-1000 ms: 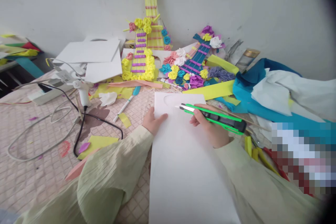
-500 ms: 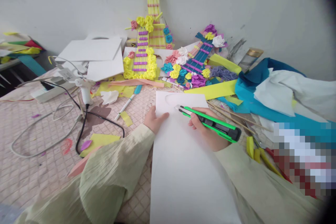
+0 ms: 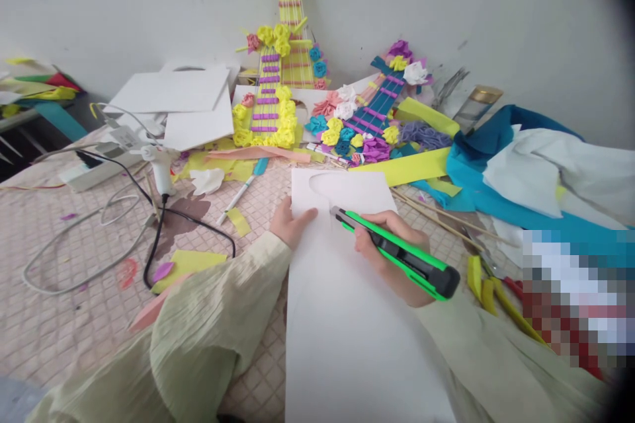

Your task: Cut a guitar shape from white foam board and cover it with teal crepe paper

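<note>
A long white foam board (image 3: 337, 344) lies lengthwise before me, with a thin curved line near its far end. My right hand (image 3: 391, 244) is wrapped round a green and black utility knife (image 3: 397, 248). Its metal blade points away to the left, and the tip meets the board at the lower end of the curve. At the board's left edge my left hand (image 3: 290, 223) grips it, thumb flat on top, fingers at the side and partly hidden. The thumb's tip is a little left of the blade.
Paper-flowered model guitars (image 3: 268, 106) lean at the back wall. On the left are a white glue gun (image 3: 161, 168), its looping cables, a power strip (image 3: 102, 162) and stacked white boards (image 3: 169, 92). Blue crepe paper (image 3: 476, 172), thin sticks (image 3: 446, 215) and scissors (image 3: 489, 264) lie on the right.
The knife has come slightly toward me, its handle swinging lower. The curved line now reaches further down the board. My left hand has barely moved.
</note>
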`<state>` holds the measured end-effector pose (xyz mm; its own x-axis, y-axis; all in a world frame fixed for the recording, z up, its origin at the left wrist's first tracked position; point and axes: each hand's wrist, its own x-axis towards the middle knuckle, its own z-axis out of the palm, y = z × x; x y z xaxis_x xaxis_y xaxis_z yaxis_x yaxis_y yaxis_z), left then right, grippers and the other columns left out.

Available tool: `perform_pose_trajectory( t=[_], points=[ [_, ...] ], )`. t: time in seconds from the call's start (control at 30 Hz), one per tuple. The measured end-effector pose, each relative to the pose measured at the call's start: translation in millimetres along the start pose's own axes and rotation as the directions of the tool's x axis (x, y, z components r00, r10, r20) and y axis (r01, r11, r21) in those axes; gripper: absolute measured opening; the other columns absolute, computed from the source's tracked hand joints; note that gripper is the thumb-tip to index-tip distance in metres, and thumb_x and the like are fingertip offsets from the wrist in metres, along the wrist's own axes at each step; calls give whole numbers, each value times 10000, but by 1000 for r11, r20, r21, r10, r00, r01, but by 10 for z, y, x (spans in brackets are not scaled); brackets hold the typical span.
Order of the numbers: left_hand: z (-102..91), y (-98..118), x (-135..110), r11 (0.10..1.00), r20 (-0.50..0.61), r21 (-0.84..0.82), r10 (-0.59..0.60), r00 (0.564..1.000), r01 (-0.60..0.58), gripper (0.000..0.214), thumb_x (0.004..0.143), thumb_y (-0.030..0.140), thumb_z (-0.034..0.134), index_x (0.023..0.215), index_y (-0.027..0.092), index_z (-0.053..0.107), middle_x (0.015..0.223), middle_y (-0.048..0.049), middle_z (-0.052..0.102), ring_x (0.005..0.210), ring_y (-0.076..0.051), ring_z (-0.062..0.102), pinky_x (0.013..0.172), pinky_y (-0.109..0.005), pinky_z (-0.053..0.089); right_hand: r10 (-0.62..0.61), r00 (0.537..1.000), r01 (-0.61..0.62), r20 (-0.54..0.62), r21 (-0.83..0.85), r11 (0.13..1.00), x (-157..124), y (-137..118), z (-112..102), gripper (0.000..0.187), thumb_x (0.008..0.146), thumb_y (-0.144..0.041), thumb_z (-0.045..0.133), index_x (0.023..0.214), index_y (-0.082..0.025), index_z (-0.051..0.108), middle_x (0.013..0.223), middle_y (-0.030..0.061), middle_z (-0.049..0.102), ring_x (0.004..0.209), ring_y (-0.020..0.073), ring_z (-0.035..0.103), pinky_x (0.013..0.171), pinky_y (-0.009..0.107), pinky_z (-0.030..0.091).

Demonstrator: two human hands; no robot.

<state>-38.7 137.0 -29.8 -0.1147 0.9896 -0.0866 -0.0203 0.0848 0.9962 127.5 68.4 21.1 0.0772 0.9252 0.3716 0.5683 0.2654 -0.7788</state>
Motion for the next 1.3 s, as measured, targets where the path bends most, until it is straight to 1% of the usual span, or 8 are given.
perform_pose_trajectory(
  t=[0.17,0.43,0.57,0.77,0.9,1.03,1.2,1.3],
  points=[
    [-13,-16,12,1000,1,17,-1,1000,1,356,562,318,691,840,166,529,745,-31,638,694,-192,608,635,-315,491,-25,1000,26,16,-86,996,-52,-69,-50,174,730,-353,540,765,-186,571,499,-36,554,411,85,493,456,210,408],
    [-50,-17,26,999,-9,39,13,1000,-12,370,592,326,683,888,151,547,761,-49,649,671,-190,615,574,-286,499,-48,999,51,25,-117,992,-138,-144,-88,150,740,-345,526,751,-202,568,457,-50,509,375,82,456,410,210,390],
    [-56,-9,34,1000,-14,-9,-4,1000,4,383,584,308,689,896,145,541,768,-50,653,667,-187,620,561,-280,504,-84,996,89,41,-169,981,-228,-171,-111,129,748,-332,520,779,-216,565,487,-38,544,392,99,488,429,229,409],
    [-38,-29,56,999,-47,35,-7,999,9,385,576,302,688,899,155,536,822,-65,653,688,-206,627,556,-298,509,-47,994,65,101,-178,982,-397,-182,-168,119,763,-324,514,815,-225,555,504,-35,542,392,105,495,391,241,387],
    [-23,-20,52,998,-70,54,-19,997,23,374,568,287,691,886,151,548,794,-55,647,701,-213,624,557,-292,502,-71,992,92,102,-211,973,-462,-173,-198,117,762,-308,520,834,-223,556,527,-28,569,393,106,503,392,242,396],
    [-11,19,30,998,-71,-1,-57,996,57,360,554,257,696,860,152,536,795,-47,643,702,-203,622,569,-287,502,-119,985,145,127,-217,965,-518,-155,-218,121,746,-295,544,847,-228,549,511,-42,568,373,101,503,376,233,398],
    [-19,26,36,998,-58,-43,-36,998,34,404,529,277,709,871,162,529,792,-45,640,709,-205,619,589,-305,502,-52,992,75,115,-204,976,-584,-181,-210,131,750,-315,532,842,-227,561,526,-42,571,398,103,514,398,232,412],
    [-33,41,52,998,-72,-52,-27,997,23,416,513,281,713,872,151,547,816,-62,646,746,-226,621,627,-329,505,-29,993,48,111,-172,984,-535,-223,-238,139,745,-328,542,834,-225,572,519,-46,565,390,94,500,405,220,422]
  ],
)
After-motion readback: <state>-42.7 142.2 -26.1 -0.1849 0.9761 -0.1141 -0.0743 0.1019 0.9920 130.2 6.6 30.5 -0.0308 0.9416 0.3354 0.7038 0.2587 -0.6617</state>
